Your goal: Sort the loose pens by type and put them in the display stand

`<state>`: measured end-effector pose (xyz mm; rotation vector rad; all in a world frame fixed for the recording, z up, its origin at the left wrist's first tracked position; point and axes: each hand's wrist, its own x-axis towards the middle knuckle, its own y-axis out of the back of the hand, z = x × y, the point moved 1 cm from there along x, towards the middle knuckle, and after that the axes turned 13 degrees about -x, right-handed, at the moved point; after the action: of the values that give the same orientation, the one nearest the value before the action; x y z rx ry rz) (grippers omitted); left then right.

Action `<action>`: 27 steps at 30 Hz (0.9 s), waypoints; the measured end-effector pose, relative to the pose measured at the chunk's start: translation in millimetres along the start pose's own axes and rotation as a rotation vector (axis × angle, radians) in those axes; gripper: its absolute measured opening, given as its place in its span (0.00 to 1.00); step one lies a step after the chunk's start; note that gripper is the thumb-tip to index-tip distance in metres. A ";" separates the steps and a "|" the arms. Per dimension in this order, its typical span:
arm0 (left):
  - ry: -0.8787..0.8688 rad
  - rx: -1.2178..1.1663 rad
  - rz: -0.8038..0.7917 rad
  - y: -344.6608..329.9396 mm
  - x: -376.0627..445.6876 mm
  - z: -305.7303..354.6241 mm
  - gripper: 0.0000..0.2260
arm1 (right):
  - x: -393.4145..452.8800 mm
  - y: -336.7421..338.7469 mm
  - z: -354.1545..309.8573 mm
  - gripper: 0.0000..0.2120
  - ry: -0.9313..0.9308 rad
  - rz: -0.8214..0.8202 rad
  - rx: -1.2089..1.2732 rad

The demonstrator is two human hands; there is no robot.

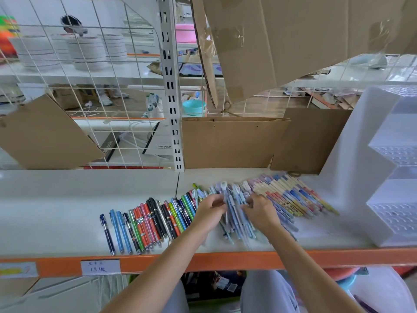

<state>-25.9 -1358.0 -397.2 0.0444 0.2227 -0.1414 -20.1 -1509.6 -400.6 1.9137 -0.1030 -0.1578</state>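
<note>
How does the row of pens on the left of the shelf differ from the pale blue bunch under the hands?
The left row is bold mixed colours: navy, blue, black, orange, pink, green. The pale blue bunch is one soft shade.
The left row lies side by side, untouched; the pale blue bunch is heaped, with the left hand and right hand in it.
Both lie on the white shelf, outside the display stand.

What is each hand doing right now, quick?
Left hand: fingers curled on the pale blue pens in the middle pile.
Right hand: fingers curled, pinching pens in the same pile.
</note>
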 end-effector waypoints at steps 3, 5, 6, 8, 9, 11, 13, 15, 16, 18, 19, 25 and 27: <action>-0.061 0.062 0.024 1.7 -1.1 -2.5 0.15 | -0.1 -3.6 9.9 0.08 0.008 0.003 0.005; -0.126 0.158 0.053 5.9 -3.1 -6.7 0.14 | -0.6 -6.8 15.5 0.09 0.024 0.015 0.018; -0.163 0.202 0.066 8.5 -4.0 -9.4 0.14 | -0.8 -8.0 17.0 0.09 0.040 0.024 0.021; -0.241 0.273 0.078 13.2 -5.1 -15.4 0.13 | -1.2 -10.5 18.2 0.09 0.067 0.045 0.021; -0.277 0.314 0.078 15.1 -5.3 -18.3 0.12 | -1.6 -11.2 18.1 0.09 0.076 0.056 0.021; -0.341 0.425 0.070 16.5 -5.2 -23.0 0.10 | -2.2 -12.8 17.1 0.09 0.085 0.074 0.019; -0.418 0.542 0.055 14.9 -4.8 -25.7 0.09 | -3.4 -15.3 15.2 0.09 0.091 0.082 0.005; -0.485 0.661 0.025 10.4 -4.3 -27.2 0.12 | -6.3 -18.7 13.0 0.09 0.111 0.089 -0.026; -0.498 0.717 0.000 7.6 -3.9 -28.8 0.14 | -8.2 -20.4 12.6 0.09 0.122 0.096 -0.038; -0.488 0.804 -0.038 2.0 -5.1 -32.7 0.17 | -11.9 -22.2 14.1 0.11 0.140 0.117 -0.039; -0.483 0.828 -0.045 0.0 -6.4 -34.6 0.18 | -13.7 -22.3 15.9 0.12 0.149 0.120 -0.025; -0.516 0.869 0.005 -2.7 -8.9 -39.6 0.19 | -21.5 -22.5 32.0 0.12 0.090 0.258 0.105; -0.509 0.871 0.005 -2.7 -9.7 -39.6 0.20 | -21.0 -23.0 35.4 0.12 0.059 0.246 0.074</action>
<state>-44.3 -1357.1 -433.7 0.8655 -0.3621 -0.2313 -46.6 -1531.5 -432.9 1.9590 -0.3066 0.0692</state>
